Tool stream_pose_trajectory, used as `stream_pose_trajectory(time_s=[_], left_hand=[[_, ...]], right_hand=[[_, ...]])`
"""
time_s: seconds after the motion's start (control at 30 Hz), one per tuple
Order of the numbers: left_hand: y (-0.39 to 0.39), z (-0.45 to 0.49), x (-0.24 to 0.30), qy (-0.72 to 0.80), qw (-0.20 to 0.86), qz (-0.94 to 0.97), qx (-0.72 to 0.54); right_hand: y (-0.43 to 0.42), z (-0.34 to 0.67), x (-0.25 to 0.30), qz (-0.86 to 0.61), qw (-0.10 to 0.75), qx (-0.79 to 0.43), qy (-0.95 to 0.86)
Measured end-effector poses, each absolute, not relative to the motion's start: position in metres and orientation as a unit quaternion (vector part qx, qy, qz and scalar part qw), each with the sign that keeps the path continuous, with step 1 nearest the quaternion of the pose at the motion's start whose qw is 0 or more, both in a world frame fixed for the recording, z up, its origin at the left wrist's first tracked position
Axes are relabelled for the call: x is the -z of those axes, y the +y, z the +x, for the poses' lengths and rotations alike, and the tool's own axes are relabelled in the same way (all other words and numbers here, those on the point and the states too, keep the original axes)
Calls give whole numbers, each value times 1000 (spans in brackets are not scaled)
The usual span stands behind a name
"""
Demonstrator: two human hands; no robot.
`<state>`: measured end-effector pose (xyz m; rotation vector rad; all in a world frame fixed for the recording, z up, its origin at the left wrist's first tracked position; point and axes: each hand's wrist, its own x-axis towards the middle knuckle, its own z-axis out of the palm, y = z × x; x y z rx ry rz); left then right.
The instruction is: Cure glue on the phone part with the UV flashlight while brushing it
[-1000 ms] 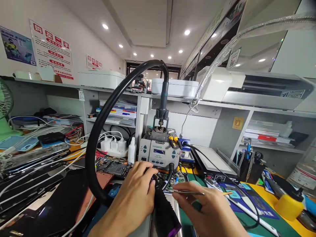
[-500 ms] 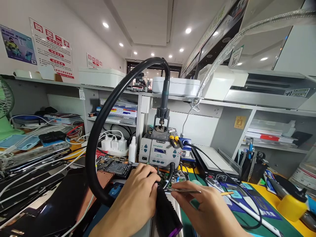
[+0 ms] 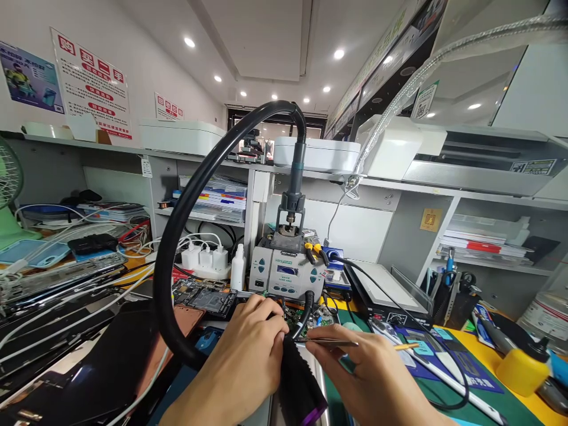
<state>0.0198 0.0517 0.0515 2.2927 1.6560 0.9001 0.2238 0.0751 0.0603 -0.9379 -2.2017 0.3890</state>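
Note:
My left hand (image 3: 244, 361) is closed around the black hot-air handle (image 3: 299, 384), which has a purple ring at its near end. Its thick black hose (image 3: 177, 236) loops up and over to the grey rework station (image 3: 286, 275). My right hand (image 3: 373, 378) pinches metal tweezers (image 3: 326, 342), their tips pointing left toward the nozzle end of the handle. Just beyond both hands lies a green circuit board (image 3: 310, 319), partly hidden by my fingers.
A dark phone board (image 3: 204, 299) and copper-coloured plate (image 3: 186, 322) lie to the left, with phones and white cables (image 3: 66, 278). A black heating plate (image 3: 386, 296), a yellow bottle (image 3: 517, 370) and a tool cup (image 3: 452, 296) stand right. Shelves hold printers (image 3: 465, 157).
Both hands stay on the handle and tweezers, barely shifting. The view has crept slightly nearer the station.

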Motion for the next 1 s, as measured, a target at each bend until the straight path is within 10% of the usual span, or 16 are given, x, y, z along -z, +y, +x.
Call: stream_pose_trajectory(time_s=[0.77, 1.0], left_hand=[[48, 23, -58, 527, 127, 754, -371], [32, 40, -66, 488, 523, 579, -393]], right_hand=[[69, 248, -90, -443, 358, -296, -767], [57, 284, -92, -431, 419, -492, -630]])
